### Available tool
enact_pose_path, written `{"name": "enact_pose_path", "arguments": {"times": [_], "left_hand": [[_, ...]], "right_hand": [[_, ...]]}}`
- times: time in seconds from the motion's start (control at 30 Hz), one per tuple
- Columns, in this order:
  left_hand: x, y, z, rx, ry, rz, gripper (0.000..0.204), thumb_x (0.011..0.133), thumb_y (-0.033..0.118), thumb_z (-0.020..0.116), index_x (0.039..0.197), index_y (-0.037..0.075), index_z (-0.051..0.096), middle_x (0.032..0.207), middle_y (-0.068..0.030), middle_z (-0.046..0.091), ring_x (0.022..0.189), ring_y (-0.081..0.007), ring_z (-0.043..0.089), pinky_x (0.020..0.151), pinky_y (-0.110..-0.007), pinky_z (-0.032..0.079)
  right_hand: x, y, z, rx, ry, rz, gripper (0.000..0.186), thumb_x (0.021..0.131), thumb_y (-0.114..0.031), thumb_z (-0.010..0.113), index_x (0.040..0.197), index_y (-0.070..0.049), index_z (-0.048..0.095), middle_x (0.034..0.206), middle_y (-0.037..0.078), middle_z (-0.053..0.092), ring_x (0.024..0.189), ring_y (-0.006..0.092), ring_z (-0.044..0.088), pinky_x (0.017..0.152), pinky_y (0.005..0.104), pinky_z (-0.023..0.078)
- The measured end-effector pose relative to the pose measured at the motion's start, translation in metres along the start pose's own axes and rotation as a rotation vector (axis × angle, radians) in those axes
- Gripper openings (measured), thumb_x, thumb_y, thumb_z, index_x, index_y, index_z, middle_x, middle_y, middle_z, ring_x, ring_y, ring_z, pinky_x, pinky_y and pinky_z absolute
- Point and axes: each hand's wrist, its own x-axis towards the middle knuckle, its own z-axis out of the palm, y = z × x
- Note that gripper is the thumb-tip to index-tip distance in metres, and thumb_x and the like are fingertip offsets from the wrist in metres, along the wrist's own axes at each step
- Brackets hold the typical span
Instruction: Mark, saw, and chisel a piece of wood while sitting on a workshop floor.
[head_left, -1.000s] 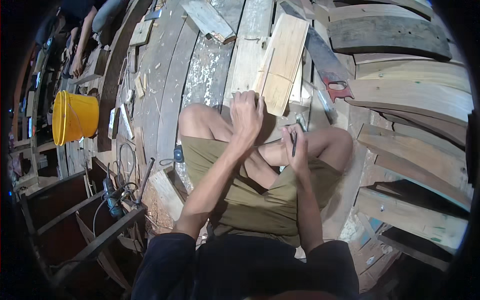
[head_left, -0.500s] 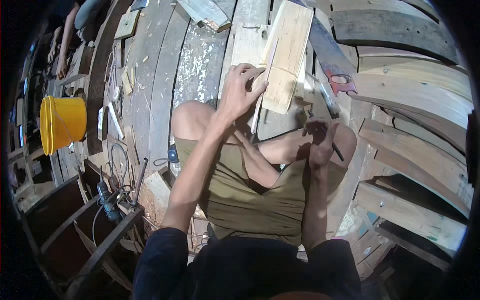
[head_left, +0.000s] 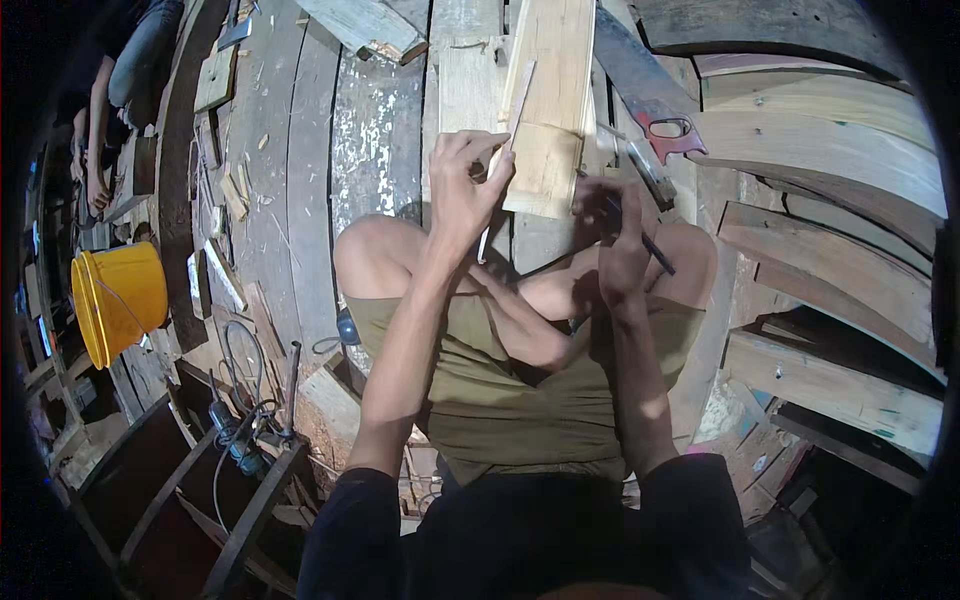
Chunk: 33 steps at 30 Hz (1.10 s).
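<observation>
A pale wooden board [head_left: 552, 60] lies in front of me, its near end close to my crossed legs. A dark line runs across it near that end. My left hand [head_left: 465, 190] is closed at the board's left edge, pinching a thin, light strip [head_left: 524, 92] that slants over the board. The strip looks straight and narrow; I cannot tell its material. To the right of the board's near end, my right hand [head_left: 622, 250] is closed round a slim dark stick-like tool [head_left: 660, 257], perhaps a pencil. Shadow covers its fingers, and the tool's tip is hard to make out.
A handsaw [head_left: 672, 138] with a red handle lies right of the board. Curved planks [head_left: 820, 255] are stacked along the right. At left stand a yellow bucket [head_left: 125, 300] and a corded power tool [head_left: 238, 450]. Another person's arm [head_left: 99, 140] shows at the far left.
My right hand has come closer to the board's near right corner with the dark tool. My left hand still pinches the strip. The whole view has shifted slightly.
</observation>
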Motion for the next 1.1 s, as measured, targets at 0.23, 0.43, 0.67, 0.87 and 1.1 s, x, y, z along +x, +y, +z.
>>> {"name": "enact_pose_path", "arguments": {"times": [0.23,0.43,0.67,0.87,1.1], "left_hand": [[0.005,-0.003,-0.01,-0.005,-0.009,-0.032,0.023,0.076,0.016,0.076,0.095,0.003,0.075,0.087,-0.0108,0.067,0.086,-0.0255,0.056,0.078,-0.036,0.046],[0.002,-0.004,-0.002,0.048,-0.028,0.014,0.024,0.074,0.02,0.079,0.091,0.003,0.076,0.08,-0.0085,0.068,0.084,-0.025,0.056,0.077,-0.038,0.045],[0.003,-0.001,0.004,0.111,-0.018,0.063,0.025,0.074,0.02,0.079,0.093,0.005,0.076,0.077,-0.0085,0.069,0.079,-0.0233,0.057,0.077,-0.035,0.045],[0.0,0.006,0.007,0.033,0.003,-0.057,0.024,0.073,0.019,0.079,0.093,0.005,0.076,0.073,-0.0054,0.069,0.081,-0.0231,0.054,0.078,-0.037,0.041],[-0.002,0.011,0.015,0.013,0.025,-0.083,0.034,0.073,0.02,0.08,0.102,0.005,0.075,0.069,-0.005,0.066,0.078,-0.0222,0.052,0.077,-0.035,0.044]], "right_hand": [[0.042,-0.01,0.015,0.023,-0.167,-0.014,0.026,0.102,-0.029,0.04,0.099,-0.006,0.051,0.069,0.009,0.059,0.056,0.0085,0.051,0.045,0.0222,0.041],[0.053,0.002,0.018,0.005,-0.105,-0.01,0.025,0.101,-0.031,0.043,0.094,-0.008,0.049,0.07,0.008,0.06,0.05,0.0076,0.05,0.042,0.02,0.04],[0.06,0.011,0.02,-0.1,-0.233,-0.076,0.026,0.103,-0.029,0.044,0.091,-0.006,0.047,0.07,0.01,0.059,0.052,0.0094,0.051,0.046,0.0224,0.042],[0.081,0.021,0.018,-0.023,-0.225,-0.124,0.023,0.098,-0.023,0.058,0.088,-0.006,0.048,0.064,0.008,0.059,0.046,0.005,0.045,0.04,0.0191,0.035],[0.086,0.04,0.013,0.078,-0.2,-0.172,0.024,0.097,-0.022,0.061,0.086,-0.005,0.048,0.061,0.009,0.057,0.043,0.0054,0.045,0.038,0.0194,0.034]]}}
